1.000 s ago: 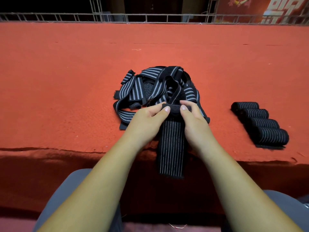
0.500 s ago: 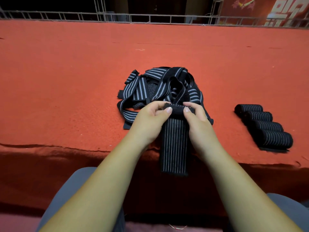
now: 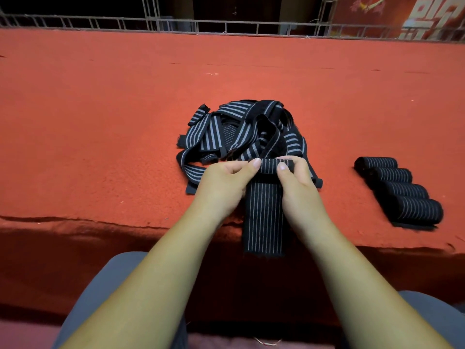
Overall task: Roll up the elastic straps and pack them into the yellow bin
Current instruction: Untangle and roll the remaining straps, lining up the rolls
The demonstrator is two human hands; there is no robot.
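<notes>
A black elastic strap with thin white stripes lies across the front edge of the red surface, its free end hanging over the edge. Its far end is wound into a small roll. My left hand pinches the roll's left end and my right hand pinches its right side, thumbs on top. Just behind lies a tangled pile of loose striped straps. Several finished rolls lie side by side to the right. No yellow bin is in view.
The red felt-covered surface stretches wide to the left and back. A metal railing runs along its far edge. My grey-trousered knees sit below the front edge.
The roll between my thumbs has grown thicker as the strap was wound, and the hanging end has drawn up a little. The pile and finished rolls stayed put.
</notes>
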